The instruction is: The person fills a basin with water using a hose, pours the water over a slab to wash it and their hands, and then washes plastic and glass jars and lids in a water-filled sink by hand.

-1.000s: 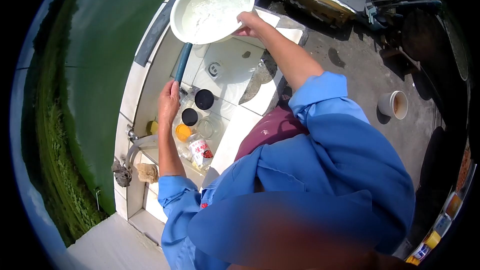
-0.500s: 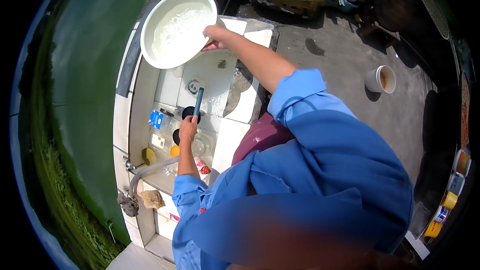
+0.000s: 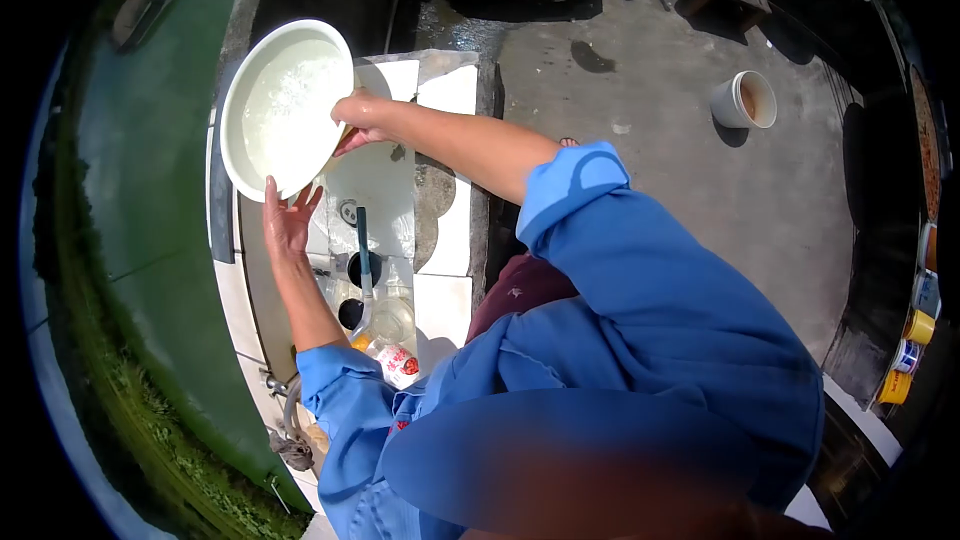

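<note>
Gripping the rim of a white basin [image 3: 284,90] in the clenched fingers of the right hand [image 3: 360,120], up over the far end of the sink [image 3: 443,315]. Touching the same rim with the spread fingers of the left hand [image 3: 288,227]; cannot tell whether taking any weight there. Done, by the look of it: getting water [image 3: 275,120] into the basin. Not yet done: setting the basin down or emptying out the water. Out of both hands: a tube [image 3: 362,230], inside the sink among black lids [image 3: 351,314] and a clear jar [image 3: 394,318].
</note>
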The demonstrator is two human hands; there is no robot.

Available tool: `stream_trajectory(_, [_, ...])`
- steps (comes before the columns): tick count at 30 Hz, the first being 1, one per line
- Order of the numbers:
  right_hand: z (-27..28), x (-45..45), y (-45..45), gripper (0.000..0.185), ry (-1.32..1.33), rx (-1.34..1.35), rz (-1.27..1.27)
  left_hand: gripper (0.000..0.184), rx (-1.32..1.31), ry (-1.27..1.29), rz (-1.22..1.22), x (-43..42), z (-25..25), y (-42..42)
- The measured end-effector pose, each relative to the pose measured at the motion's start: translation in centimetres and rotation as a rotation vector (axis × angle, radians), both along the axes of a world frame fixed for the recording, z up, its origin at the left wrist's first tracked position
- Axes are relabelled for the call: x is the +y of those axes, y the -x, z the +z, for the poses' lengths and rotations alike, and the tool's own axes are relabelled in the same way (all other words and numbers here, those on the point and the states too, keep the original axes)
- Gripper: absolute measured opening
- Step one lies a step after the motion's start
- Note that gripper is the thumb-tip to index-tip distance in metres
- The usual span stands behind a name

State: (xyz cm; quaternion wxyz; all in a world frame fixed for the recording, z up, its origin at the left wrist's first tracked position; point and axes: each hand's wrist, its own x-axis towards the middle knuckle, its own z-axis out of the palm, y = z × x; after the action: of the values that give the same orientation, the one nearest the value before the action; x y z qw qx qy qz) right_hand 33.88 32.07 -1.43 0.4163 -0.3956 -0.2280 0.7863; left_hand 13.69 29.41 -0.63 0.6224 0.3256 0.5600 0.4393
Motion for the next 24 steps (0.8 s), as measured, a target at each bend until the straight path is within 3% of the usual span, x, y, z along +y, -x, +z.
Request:
stream_trajectory(2, [-0.1, -0.2, -0.6, 0.044, -0.003, 0.028, 0.000, 0.059, -0.187, 0.261, 0.015, 0.8, 0.2, -0.4])
stream_trajectory(4, [0.0, -0.4, -1.5, 0.043, -0.010, -0.005, -0.010, 0.060, -0.261, 0.287, 0.068, 1.7, -1.3, -0.2])
stream_trajectory(6, [-0.3, -0.3, -2.9, 0.043, 0.014, 0.026, 0.009, 0.063, -0.130, 0.225, 0.124, 0.2, -0.1, -2.7])
stream_trajectory(11, [0.3, 0.2, -7.1, 0.044, 0.053, 0.079, 0.235, 0.060, -0.128, 0.148, 0.232, -2.5, 1.3, -6.6])
stream_trajectory(14, [0.4, 0.5, -10.3, 0.040, 0.151, 0.108, 0.224, 0.059, -0.117, 0.175, 0.286, -2.8, 2.6, -10.3])
stream_trajectory(19, [0.7, 0.6, -18.4, 0.049, 0.037, 0.182, 0.287, 0.056, -0.104, 0.161, 0.282, -2.4, 3.2, -17.7])
stream_trajectory(24, [-0.5, 0.4, -25.7, 0.053, -0.005, 0.173, 0.063, 0.050, -0.026, 0.110, 0.219, -0.3, 1.6, -24.2])
